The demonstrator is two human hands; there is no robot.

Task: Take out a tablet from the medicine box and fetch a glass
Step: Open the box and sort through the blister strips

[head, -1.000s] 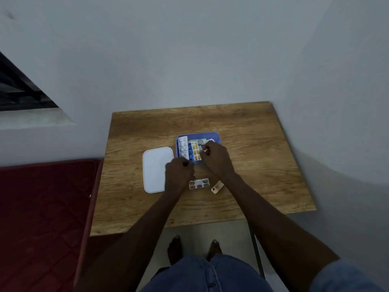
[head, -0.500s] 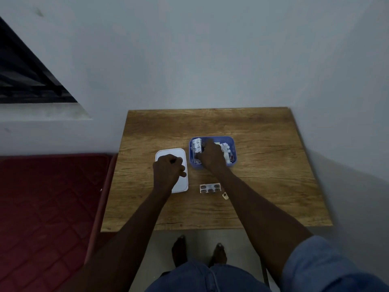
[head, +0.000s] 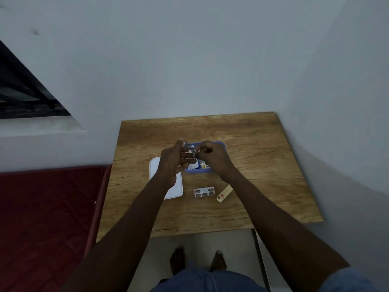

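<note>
Both hands pinched one silvery blister strip (head: 188,149) between them as I watched from the remote station: the left hand (head: 171,163) gripped its near side with thumb and fingers, the right hand (head: 212,157) closed its curled fingers on the other end. The strip was raised above the far left corner of the blue medicine box (head: 220,144), clear of the wood. The box sat open near the middle of the wooden table (head: 263,161), largely covered by the two hands; in the part I could see lay a white-backed pack (head: 193,165) and something with yellow pills (head: 203,165) beside it, the rest of the contents hidden. The white lid (head: 176,189) lay flat just left of the box, partly under the left wrist. Nearer the table's front edge, apart from the box, rested a small blister pack of dark tablets (head: 204,192) and, just to its right, a narrow tan strip (head: 224,193) lying at a slant. A red mattress (head: 46,218) stood against the table's left side. Bare feet (head: 197,262) showed on the floor below the table edge.
</note>
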